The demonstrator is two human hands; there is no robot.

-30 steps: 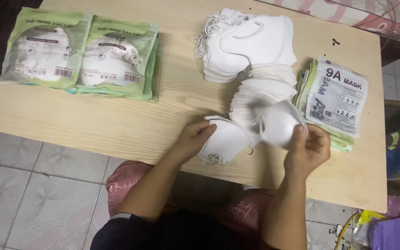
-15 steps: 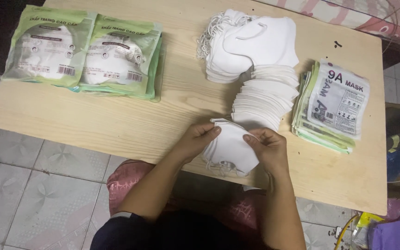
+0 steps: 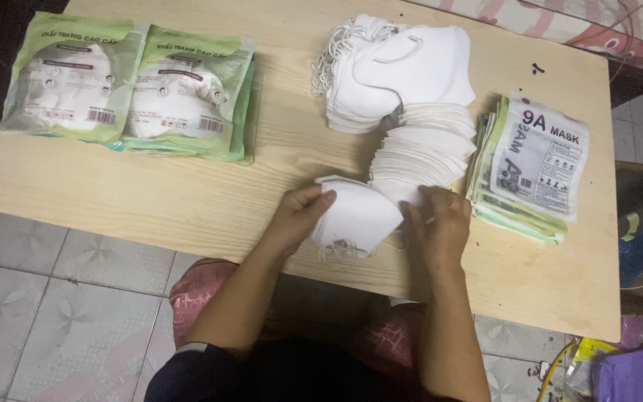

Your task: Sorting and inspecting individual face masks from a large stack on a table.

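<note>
Beside the mask stack [image 3: 418, 149] (empty pouches [image 3: 533, 167] right), hands press a folded mask [image 3: 355, 216].

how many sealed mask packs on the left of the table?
2 visible on top: one filled green pack at the far left corner, another just right of it, overlapping. More edges show beneath the second, so others may be hidden.

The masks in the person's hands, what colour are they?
White. The small stack of masks, held between left hand and right hand, shows best in the head view.
</note>
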